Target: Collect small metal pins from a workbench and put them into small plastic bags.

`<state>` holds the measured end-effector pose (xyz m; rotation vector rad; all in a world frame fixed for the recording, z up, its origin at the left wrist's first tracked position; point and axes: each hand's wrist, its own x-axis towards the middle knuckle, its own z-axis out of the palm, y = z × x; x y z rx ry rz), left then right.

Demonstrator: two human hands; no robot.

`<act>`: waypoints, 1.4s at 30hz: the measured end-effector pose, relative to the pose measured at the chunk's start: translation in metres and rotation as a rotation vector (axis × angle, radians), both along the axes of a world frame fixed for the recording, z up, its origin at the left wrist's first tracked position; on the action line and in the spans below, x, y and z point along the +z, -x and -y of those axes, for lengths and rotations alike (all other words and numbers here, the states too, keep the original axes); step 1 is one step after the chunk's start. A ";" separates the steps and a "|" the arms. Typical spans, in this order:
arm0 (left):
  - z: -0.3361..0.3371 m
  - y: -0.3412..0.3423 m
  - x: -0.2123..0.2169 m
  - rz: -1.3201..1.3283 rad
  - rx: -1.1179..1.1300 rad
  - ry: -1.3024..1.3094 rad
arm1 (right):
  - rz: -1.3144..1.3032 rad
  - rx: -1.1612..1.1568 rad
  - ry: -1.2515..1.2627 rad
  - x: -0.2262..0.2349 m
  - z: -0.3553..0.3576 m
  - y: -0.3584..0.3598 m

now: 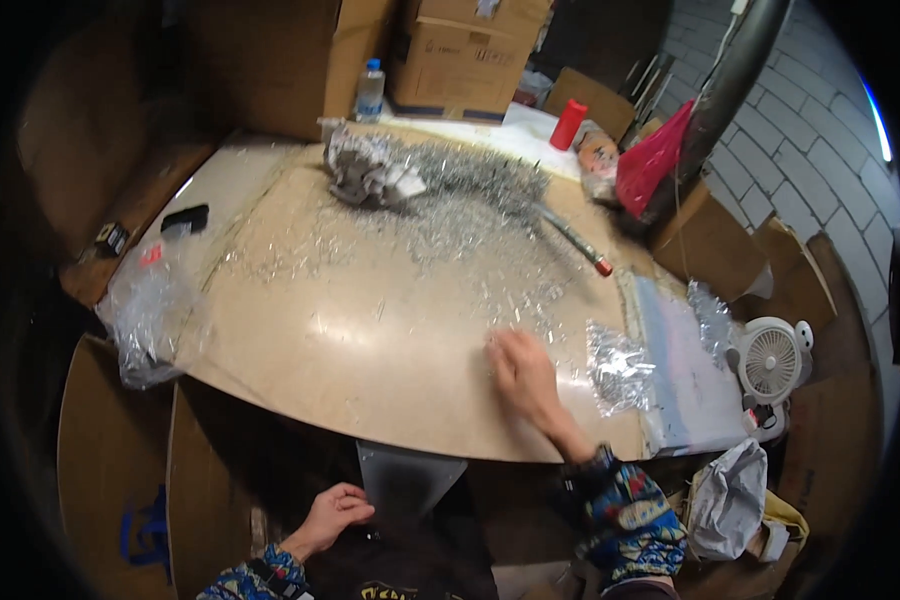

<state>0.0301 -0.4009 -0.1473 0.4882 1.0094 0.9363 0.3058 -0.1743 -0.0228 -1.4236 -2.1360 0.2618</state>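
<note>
My right hand (pixel 526 378) is over the right part of the tan tabletop (pixel 360 340), its fingers curled together beside a few loose, short, shiny metal pieces. Whatever its fingertips may hold is too small to make out. In front of my body, below the table's near edge, my left hand (pixel 336 514) has its fingers pressed together, and their contents are unclear. A grey metal plate or chute (pixel 408 474) hangs from the edge close to it. Farther back, many thin metal pieces (pixel 480 180) lie heaped and scattered. Right of my right hand rests a clear bag of metal pieces (pixel 620 368).
Crumpled grey paper (pixel 370 170) and a red-tipped rod (pixel 580 243) lie by the heap. A water bottle (pixel 370 92), cartons (pixel 460 60) and a red cylinder (pixel 568 125) stand behind. At right is a white fan (pixel 772 360); at left, a plastic bag (pixel 155 310).
</note>
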 end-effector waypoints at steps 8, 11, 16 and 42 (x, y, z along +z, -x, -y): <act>-0.002 -0.004 -0.004 0.062 0.020 0.113 | -0.179 0.051 0.163 -0.036 -0.058 0.010; -0.006 -0.003 -0.012 0.084 -0.028 0.139 | 0.114 0.126 -0.140 -0.049 -0.063 0.021; -0.006 -0.001 -0.013 0.083 -0.062 0.194 | 0.223 0.101 -0.148 -0.037 -0.032 0.026; 0.009 -0.018 -0.011 0.692 -0.218 0.285 | -0.264 0.351 0.252 -0.014 -0.046 0.069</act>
